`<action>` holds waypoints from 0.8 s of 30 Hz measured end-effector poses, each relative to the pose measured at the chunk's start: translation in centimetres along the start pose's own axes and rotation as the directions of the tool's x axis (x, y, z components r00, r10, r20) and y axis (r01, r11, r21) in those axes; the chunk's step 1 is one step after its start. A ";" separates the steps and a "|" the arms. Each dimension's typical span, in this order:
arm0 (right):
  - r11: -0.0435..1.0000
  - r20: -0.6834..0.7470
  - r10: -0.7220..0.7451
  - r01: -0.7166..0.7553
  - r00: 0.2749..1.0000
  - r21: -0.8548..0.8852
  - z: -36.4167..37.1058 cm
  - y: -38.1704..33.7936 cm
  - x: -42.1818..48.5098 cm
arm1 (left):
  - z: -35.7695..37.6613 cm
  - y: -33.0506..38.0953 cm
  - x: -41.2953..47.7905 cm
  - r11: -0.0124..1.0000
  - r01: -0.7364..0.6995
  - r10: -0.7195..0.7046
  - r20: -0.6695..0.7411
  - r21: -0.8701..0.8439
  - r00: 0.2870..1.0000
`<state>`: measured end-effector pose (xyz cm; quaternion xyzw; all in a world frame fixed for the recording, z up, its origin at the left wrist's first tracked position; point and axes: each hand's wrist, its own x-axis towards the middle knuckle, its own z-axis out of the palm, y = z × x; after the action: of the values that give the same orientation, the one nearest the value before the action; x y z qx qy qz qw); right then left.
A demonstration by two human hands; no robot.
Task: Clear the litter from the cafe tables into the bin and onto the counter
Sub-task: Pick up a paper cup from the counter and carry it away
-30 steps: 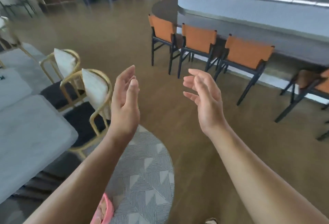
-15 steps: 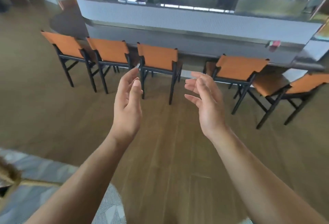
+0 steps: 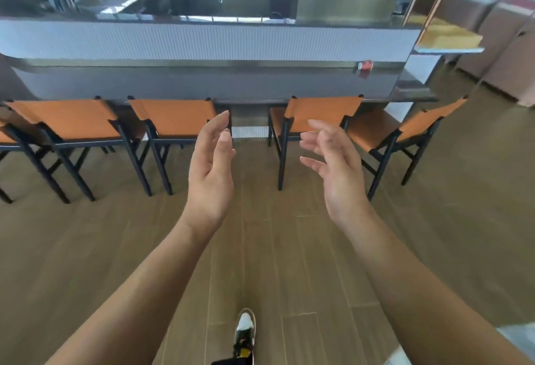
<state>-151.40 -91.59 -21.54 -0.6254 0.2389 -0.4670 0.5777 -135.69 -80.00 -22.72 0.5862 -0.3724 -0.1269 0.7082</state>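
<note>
My left hand and my right hand are raised in front of me, palms facing each other, fingers relaxed, and both hold nothing. Beyond them runs the long dark counter with a pale ribbed wall behind it. A small red can lies on the counter toward its right end. No bin is in view.
Several orange chairs with black frames stand in a row along the counter, with a gap between the two middle ones. Wooden floor lies between me and them. My shoe shows at the bottom. Cardboard boxes stack at the far right.
The view has swung right, away from the grey tables and gold chairs, and moved closer to the counter. Both hands stay raised and empty.
</note>
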 end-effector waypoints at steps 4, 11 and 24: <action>1.000 -0.082 0.009 -0.010 0.997 -0.014 -1.4 1.6 6.9 | 3.9 -2.8 7.3 0.999 0.010 -0.007 0.085 -0.032 0.996; 0.999 -0.238 0.017 -0.028 0.971 -0.044 -4.0 3.6 17.0 | 10.5 -6.8 18.2 1.000 -0.003 0.006 0.198 -0.015 0.980; 0.997 -0.336 -0.043 0.020 0.941 -0.072 -19.3 9.1 33.4 | 31.2 -13.4 31.6 0.996 0.003 0.030 0.369 -0.089 0.929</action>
<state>-150.82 -131.25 -21.88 -0.5591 0.3397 -0.5679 0.4995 -131.54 -126.21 -22.00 0.5175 -0.4973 -0.2463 0.6513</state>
